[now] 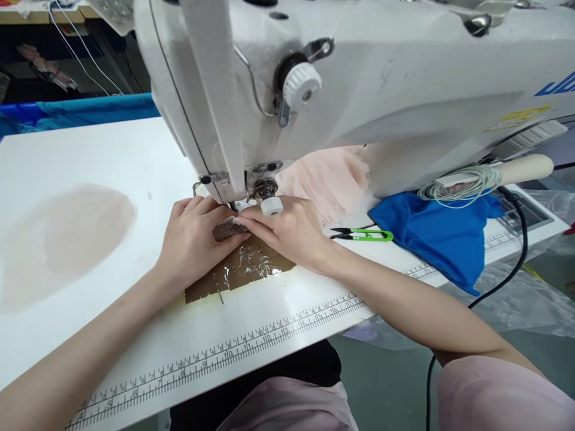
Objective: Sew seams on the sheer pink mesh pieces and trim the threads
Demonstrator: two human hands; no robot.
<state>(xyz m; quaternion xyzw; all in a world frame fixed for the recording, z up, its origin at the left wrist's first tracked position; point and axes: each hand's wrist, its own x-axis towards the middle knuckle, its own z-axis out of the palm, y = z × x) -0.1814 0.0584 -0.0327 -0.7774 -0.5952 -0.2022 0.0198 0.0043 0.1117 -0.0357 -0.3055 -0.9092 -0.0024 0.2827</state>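
Both hands are at the needle area of a white sewing machine point(215, 108). My left hand point(191, 242) lies on the machine bed left of the presser foot, its thumb stretched out apart from the fingers. Part of a metal plate shows in that gap. My right hand point(291, 230) is bent in close to the foot, with thumb and fingers pressed together; whatever lies between them is hidden. Behind it, sheer pale pink fabric point(332, 179) is bunched under the machine arm. Brown tape point(251, 263) covers the bed below both hands.
A sheer beige oval piece point(67, 245) lies on the white table point(148, 155) at left. Green thread snips point(371, 234) rest right of my right hand, beside blue cloth point(431, 233) and coiled pale cord point(467, 182). A printed ruler point(229, 353) runs along the front edge.
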